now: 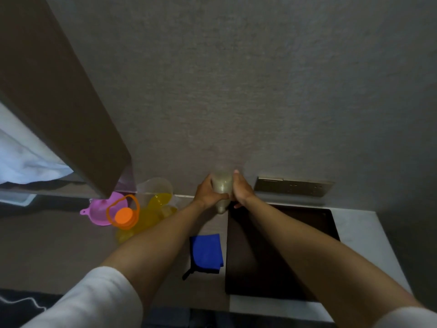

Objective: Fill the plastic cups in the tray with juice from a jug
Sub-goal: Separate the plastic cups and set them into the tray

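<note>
While both hands, left hand (208,194), right hand (242,190), grip curled round translucent ribbed plastic cups (222,188), dark flat tray (283,252) below

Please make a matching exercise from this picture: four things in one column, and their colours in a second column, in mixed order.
Things:
1. funnel
2. folded cloth
3. bottle cap
4. tray

Colours:
a. orange
b. dark brown
c. pink
d. blue

Pairs: 1-c, 2-d, 3-a, 4-b

Translucent plastic cups (222,188); matt dark tray (283,233); blue cloth (207,253).
</note>
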The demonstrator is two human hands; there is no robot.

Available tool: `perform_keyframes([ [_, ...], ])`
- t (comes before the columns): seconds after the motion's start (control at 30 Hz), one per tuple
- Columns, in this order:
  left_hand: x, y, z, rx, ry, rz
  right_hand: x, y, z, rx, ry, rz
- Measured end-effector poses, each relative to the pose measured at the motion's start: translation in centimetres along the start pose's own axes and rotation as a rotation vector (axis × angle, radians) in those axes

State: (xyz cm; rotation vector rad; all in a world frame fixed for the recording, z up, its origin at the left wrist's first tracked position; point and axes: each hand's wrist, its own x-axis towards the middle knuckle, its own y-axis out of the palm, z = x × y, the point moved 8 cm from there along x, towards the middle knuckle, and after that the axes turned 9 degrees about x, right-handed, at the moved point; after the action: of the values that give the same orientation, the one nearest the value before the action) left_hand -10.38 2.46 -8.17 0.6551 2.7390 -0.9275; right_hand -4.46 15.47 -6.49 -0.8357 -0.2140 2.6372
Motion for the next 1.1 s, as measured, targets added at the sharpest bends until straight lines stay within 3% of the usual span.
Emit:
perform_keyframes([
  [0.27, -0.4, -1.0, -2.3, -0.101, 0.086, 0.013, -0.4, -2.0, 0.8, 0.228, -0.132, -0.047],
  [0.5, -1.4, 0.3, -4.3, -0.174, 0.099, 0.149, -1.4, -2.7, -0.6, -0.124, -0.284, 0.059],
  [0.6, -2.3, 1.5, -5.2, -0.235, 0.106, 0.210, -2.1, -2.9, -1.5, -0.068, -0.364, 0.074],
  [0.77, -4.0, 3.5, -5.9, -0.285, 0.152, 0.266, -5.0, -5.1, -2.3, 0.090, -0.397, -0.037],
  [0.97, -5.3, 5.4, -6.5, -0.348, 0.243, 0.196, -5.7, -7.9, -5.6, 0.030, -0.326, -0.210],
  [1.1, -6.6, 5.6, -8.5, -0.235, 0.410, 0.114, -6.1, -9.3, -7.4, 0.000, -0.302, -0.258],
])
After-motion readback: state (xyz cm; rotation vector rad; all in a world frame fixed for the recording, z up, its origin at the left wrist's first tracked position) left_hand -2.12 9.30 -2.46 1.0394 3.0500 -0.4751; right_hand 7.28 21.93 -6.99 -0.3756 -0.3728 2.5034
